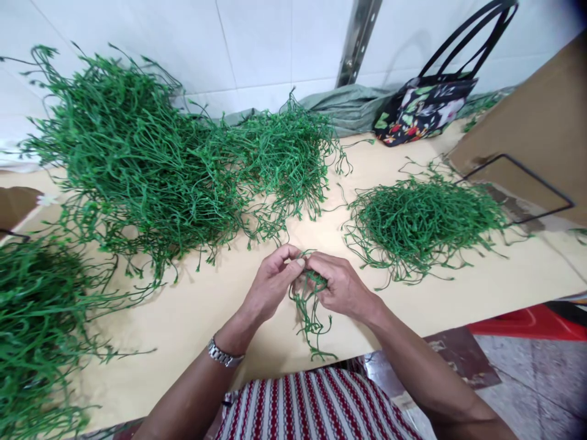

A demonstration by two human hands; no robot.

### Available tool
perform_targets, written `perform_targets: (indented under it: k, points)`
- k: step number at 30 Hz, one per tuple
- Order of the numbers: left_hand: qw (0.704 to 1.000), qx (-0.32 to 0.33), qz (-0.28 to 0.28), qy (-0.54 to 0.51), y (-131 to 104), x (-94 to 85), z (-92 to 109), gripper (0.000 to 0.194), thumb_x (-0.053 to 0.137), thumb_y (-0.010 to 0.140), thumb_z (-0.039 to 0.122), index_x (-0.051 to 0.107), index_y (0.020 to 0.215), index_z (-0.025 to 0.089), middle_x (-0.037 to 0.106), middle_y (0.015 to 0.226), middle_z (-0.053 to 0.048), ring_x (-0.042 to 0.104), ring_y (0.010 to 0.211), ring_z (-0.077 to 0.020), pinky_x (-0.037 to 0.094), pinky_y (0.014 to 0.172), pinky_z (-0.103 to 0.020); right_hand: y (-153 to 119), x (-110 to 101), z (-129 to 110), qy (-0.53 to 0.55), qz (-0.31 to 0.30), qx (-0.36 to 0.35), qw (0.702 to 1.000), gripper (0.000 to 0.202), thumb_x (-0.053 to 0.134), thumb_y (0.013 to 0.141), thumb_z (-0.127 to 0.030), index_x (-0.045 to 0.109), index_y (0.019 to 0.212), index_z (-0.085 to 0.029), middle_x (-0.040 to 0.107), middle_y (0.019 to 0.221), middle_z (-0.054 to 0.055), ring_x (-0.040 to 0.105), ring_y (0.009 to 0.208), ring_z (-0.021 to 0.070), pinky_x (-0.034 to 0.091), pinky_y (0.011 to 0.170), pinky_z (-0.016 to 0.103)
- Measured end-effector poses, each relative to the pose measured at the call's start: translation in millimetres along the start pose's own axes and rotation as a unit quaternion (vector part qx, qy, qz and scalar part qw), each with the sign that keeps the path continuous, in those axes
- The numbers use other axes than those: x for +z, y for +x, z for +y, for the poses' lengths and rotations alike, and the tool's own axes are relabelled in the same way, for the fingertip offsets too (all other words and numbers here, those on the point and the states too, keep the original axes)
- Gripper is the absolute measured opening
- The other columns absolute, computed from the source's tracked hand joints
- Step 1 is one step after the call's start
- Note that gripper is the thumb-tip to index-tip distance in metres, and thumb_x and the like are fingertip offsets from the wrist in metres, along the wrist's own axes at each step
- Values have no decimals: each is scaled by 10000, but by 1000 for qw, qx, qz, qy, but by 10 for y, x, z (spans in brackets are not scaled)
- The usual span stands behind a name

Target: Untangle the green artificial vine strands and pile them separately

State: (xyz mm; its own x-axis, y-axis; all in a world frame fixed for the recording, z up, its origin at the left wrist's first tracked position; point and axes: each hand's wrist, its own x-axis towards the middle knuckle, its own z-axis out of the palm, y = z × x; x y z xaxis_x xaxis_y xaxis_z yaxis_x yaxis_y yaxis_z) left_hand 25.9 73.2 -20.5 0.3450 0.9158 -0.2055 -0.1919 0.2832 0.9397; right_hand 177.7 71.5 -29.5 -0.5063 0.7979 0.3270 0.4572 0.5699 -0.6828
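Near the table's front edge, a small bunch of green stems hangs from between my two hands. My left hand pinches the top of the bunch between thumb and fingers, with a metal watch on that wrist. Touching it from the right, my right hand has its fingers curled round the same stems. The fingertips meet, and the exact grip there is partly hidden. To the right of my hands lies a loose green pile. Behind them is another pile.
A large green heap stands at the back left, with another pile at the left front. A flowered black bag leans by the wall. At the right are a cardboard box and a black wire frame on the table.
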Motion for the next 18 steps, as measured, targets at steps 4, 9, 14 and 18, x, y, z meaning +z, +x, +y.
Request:
perform_targets:
  k: [4, 9, 14, 18]
  points:
    - [999, 16, -35, -18, -26, -63, -10, 212, 583, 784, 330, 548, 843, 130, 538, 661, 12, 451, 560, -68, 367, 531, -190, -11, -5, 28, 12, -2, 6, 1000, 224, 405, 611, -28, 493, 764, -168, 525, 692, 12, 467, 654, 125, 357, 599, 217]
    - [999, -21, -43, -26, -51, -108, 2, 251, 685, 671, 216, 569, 874, 124, 595, 772, -29, 530, 678, -105, 410, 612, -215, -12, -5, 28, 29, -19, 20, 999, 228, 427, 644, -24, 521, 799, -162, 562, 736, 22, 503, 694, 130, 377, 625, 219]
    - [998, -38, -26, 48, -47, -121, 28, 154, 648, 645, 183, 596, 767, 106, 560, 635, 1, 438, 528, -71, 344, 501, -191, -27, -15, 33, 39, -35, 8, 999, 257, 431, 696, -18, 540, 879, -162, 573, 785, 30, 515, 719, 126, 382, 636, 212]
    - [979, -19, -17, 204, -73, -144, 107, 134, 532, 701, 146, 532, 571, 115, 367, 481, 55, 301, 459, -51, 232, 440, -178, -40, -48, 38, -8, -53, -29, 998, 193, 435, 706, -37, 545, 816, -151, 524, 703, 21, 454, 629, 119, 336, 570, 220]
